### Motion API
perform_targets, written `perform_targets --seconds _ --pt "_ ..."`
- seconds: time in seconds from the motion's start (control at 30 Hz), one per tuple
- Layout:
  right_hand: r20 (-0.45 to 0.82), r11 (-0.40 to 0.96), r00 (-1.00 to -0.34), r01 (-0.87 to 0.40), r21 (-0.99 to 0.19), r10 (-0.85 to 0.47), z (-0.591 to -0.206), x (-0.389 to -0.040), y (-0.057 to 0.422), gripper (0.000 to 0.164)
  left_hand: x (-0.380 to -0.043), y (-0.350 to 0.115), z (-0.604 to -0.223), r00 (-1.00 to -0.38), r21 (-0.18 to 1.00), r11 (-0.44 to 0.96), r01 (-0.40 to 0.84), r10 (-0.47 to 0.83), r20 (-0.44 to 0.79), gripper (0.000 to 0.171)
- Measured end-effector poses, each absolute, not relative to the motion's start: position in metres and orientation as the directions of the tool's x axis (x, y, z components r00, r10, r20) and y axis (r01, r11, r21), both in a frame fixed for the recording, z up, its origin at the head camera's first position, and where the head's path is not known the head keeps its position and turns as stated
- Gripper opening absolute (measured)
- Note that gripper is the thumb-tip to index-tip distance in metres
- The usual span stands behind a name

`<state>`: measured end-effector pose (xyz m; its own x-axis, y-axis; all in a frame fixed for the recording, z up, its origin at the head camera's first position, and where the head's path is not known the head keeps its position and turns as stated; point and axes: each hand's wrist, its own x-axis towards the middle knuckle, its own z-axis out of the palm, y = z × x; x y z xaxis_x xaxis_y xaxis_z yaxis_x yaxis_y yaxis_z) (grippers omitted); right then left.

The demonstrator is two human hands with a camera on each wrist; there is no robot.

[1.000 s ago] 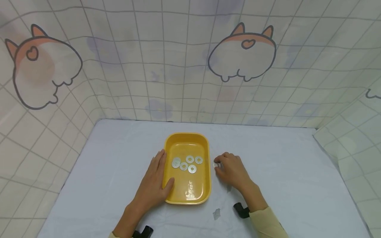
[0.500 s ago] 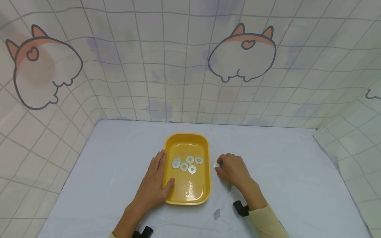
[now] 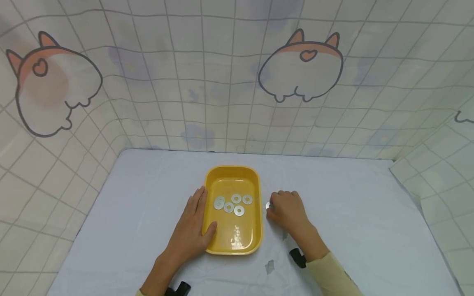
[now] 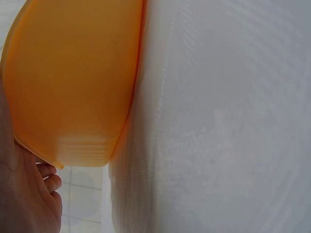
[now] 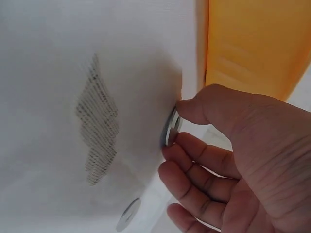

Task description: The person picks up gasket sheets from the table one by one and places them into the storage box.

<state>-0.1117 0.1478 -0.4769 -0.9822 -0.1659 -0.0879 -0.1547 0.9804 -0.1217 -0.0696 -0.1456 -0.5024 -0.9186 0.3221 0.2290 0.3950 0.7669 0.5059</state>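
A yellow tray [image 3: 237, 240] lies on the white-covered table, with several flat metal washers [image 3: 239, 210] in its middle. My left hand [image 3: 189, 226] rests along the tray's left rim, fingers straight and thumb over the edge. To the right of the tray, my right hand [image 3: 289, 209] pinches a washer [image 5: 173, 125] between thumb and fingertip, close over the cloth. The right wrist view shows it tilted on edge. Another washer [image 5: 128, 214] lies on the cloth beyond the curled fingers. In the left wrist view, the tray's outer wall [image 4: 73, 87] stands beside the left palm.
White cloth [image 3: 333, 197] covers the table. A grey patch [image 3: 269, 267] marks it below the right hand. Black wrist camera mounts [image 3: 298, 258] sit at both wrists. A tiled-pattern curtain [image 3: 222, 82] with cartoon animals hangs behind and at the sides.
My right hand shifts very slightly and its fingers close in more at the washer beside the tray. The left hand and the tray stay in place.
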Motion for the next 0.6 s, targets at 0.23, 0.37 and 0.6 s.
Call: perform_targets --seconds 0.23,0.37,0.6 --pt "-0.137 0.989 -0.981 -0.13 -0.073 -0.139 -0.479 -0.118 0.139 0.032 -0.071 -0.146 -0.503 -0.919 0.507 0.767 0.394 0.326 0.221 0.09" --pt "-0.113 0.99 -0.985 -0.119 -0.081 -0.128 -0.479 -0.114 0.139 0.03 -0.071 -0.145 -0.504 -0.915 0.504 0.763 0.404 0.327 0.238 0.09" --pt "-0.061 0.974 -0.993 -0.088 -0.21 -0.103 -0.485 -0.106 0.147 0.024 -0.07 -0.146 -0.504 -0.92 0.505 0.768 0.393 0.325 0.221 0.09"
